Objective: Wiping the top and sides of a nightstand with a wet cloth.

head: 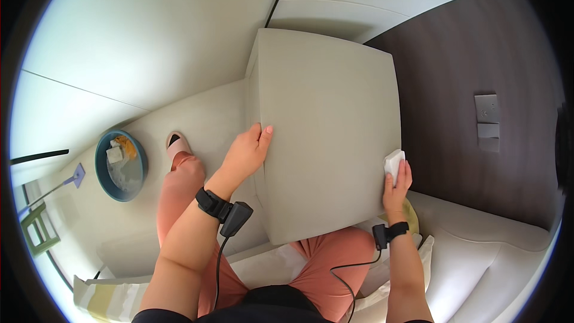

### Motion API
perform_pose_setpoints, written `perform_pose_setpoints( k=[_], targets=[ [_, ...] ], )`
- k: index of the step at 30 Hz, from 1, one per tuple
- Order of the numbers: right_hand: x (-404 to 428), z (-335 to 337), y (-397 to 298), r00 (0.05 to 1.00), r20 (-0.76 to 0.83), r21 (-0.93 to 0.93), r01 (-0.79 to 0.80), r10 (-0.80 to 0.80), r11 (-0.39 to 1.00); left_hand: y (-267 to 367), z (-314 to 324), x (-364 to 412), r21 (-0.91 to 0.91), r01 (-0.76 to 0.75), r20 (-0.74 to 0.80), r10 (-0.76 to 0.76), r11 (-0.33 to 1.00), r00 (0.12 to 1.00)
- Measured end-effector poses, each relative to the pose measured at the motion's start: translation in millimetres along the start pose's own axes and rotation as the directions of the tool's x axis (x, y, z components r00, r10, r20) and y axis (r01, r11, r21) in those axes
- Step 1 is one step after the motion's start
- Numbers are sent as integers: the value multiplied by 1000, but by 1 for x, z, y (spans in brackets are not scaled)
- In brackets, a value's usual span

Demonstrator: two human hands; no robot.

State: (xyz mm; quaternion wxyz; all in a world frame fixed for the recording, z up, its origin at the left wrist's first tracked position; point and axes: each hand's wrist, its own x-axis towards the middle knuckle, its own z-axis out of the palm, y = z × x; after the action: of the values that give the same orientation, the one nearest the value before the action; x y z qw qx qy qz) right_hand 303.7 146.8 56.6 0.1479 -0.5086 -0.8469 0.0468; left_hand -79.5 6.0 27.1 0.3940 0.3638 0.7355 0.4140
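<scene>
A light grey bedside cabinet (332, 130) stands in front of me, its flat top filling the middle of the view. My left hand (246, 150) grips the left edge of that top, thumb on the upper face and fingers curled over the side. In my right hand (396, 188) is a white block, apparently a cleaning sponge (394, 166). It rests against the right rim of the cabinet top, near the wall. A black strap with a small device and cable circles each wrist.
On the floor at left sits a blue basin (143, 168) with cloudy water, a yellow cloth and a white block. Beyond it are a flat mop (79, 176) and a green frame (40, 231). Wall sockets (486, 107) are at right, above a padded headboard (475, 229).
</scene>
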Motion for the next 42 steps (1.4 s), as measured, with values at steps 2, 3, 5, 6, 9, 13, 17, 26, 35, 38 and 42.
perform_pose_setpoints(
  k=[2,3,5,6,9,13,17,26,35,38,42],
  targets=[
    [-2,3,-4,999,-37,-23,0,-1,1000,-1,5,1,-9,-15,-25,15,1000,1000],
    [-4,4,-5,998,-68,-47,-1,-2,999,-1,7,0,-20,-24,-48,23,1000,999],
    [-4,4,-4,996,-82,-47,15,-19,999,0,6,0,-26,-16,-49,15,1000,999],
    [-2,3,-7,997,-78,-31,16,-18,999,1,5,1,-38,-10,-55,8,999,998],
    [-4,5,-7,997,-80,-6,21,-21,1000,-8,6,-1,2,-108,-89,108,994,990],
    [-2,4,1,996,-75,12,51,-50,999,-12,11,-14,-45,-101,-65,98,994,993],
    [-4,-2,24,992,-53,-7,116,-117,993,-9,25,-43,-128,-21,45,27,992,999],
    [4,-2,11,999,37,-226,6,3,974,8,-19,-31,140,107,446,-159,984,881],
    [118,68,-98,906,-182,-182,-414,383,892,0,-18,-16,-203,49,149,-19,978,989],
    [109,95,-210,982,-150,-107,100,-115,989,2,-19,-16,-170,68,184,-36,983,982],
    [99,86,-263,959,43,48,277,-279,960,3,-12,-13,-194,20,119,4,981,993]
  ],
)
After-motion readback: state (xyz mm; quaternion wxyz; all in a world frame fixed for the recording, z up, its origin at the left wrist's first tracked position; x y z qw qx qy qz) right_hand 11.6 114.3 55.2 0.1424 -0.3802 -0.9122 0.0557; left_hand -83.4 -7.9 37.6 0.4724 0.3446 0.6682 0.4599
